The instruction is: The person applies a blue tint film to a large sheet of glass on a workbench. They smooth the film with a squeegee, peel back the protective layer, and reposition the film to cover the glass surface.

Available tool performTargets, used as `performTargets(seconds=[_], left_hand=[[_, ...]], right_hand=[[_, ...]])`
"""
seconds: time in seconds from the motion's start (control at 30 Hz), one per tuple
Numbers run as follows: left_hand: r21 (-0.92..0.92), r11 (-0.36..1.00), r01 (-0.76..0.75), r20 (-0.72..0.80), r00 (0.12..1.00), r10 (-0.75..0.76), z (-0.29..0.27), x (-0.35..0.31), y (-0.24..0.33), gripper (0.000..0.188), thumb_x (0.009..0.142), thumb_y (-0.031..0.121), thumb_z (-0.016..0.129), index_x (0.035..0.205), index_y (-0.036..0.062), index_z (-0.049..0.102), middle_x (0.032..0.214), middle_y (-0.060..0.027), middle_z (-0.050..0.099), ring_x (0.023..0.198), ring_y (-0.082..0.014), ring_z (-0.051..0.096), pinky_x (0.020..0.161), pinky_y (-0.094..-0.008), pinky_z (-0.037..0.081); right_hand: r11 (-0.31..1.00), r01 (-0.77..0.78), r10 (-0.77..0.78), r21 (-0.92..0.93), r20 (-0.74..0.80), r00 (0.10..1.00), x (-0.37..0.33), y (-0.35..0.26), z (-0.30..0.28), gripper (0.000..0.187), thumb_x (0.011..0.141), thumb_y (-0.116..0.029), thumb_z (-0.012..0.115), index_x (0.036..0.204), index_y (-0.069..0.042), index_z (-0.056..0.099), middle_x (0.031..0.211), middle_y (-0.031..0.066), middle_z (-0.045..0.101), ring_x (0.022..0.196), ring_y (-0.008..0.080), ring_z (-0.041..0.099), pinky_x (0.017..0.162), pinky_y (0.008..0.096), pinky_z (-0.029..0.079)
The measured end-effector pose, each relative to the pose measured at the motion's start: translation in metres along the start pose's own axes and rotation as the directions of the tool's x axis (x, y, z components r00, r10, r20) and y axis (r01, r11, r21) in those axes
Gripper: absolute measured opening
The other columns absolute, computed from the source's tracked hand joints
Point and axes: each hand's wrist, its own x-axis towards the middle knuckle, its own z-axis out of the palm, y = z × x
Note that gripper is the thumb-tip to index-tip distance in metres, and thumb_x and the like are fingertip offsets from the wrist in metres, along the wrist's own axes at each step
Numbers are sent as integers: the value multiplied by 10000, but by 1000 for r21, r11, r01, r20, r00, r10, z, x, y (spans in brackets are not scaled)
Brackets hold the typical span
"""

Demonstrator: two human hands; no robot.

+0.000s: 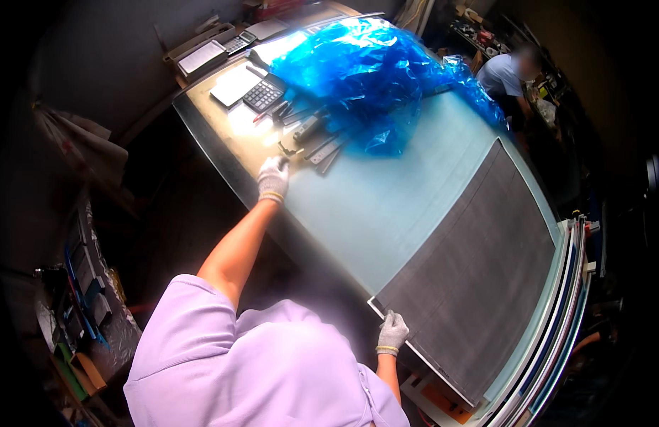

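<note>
L hand (273, 176) in white knit glove was nr a small dark tool (290, 150); fingers curled, cdn't tell if gripping. R hand (393, 332), same glove type, was at L corner of white-edged dark-grey rect. sheet (479, 263); grip unclear. Sheet lay flat on pale-blue tabletop (354, 213), nr crumpled shiny blue plastic film (372, 64).

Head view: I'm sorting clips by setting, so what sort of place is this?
Probably a small workshop: a large worktable bears a dark sheet and crumpled blue film, and a co-worker is beside cluttered shelving or a bench beyond it.
</note>
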Motion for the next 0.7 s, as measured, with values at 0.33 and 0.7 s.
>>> performTargets(seconds=[0.33, 0.7], left_hand=[[411, 844, -344, 350, 915, 202, 82, 204, -57, 159, 868, 168, 537, 888, 125, 689, 912, -136, 654, 861, -321, 648, 750, -431, 520], [516, 807, -287, 483, 876, 3, 72, 196, -44, 179, 828, 77, 550, 842, 57, 727, 878, -181, 702, 801, -331, 703, 669, -427, 567]], right_hand=[[922, -56, -72, -383, -312, 947, 7, -56, 63, 316, 935, -327, 538, 759, -65, 561, 676, 149, 600, 609, 365, 595, 531, 477, 442], [857, -152, -11, -493, -312, 950, 13, -66, 67, 309, 934, -316, 533, 754, -65, 536, 661, 160, 589, 623, 372, 596, 540, 480, 451]])
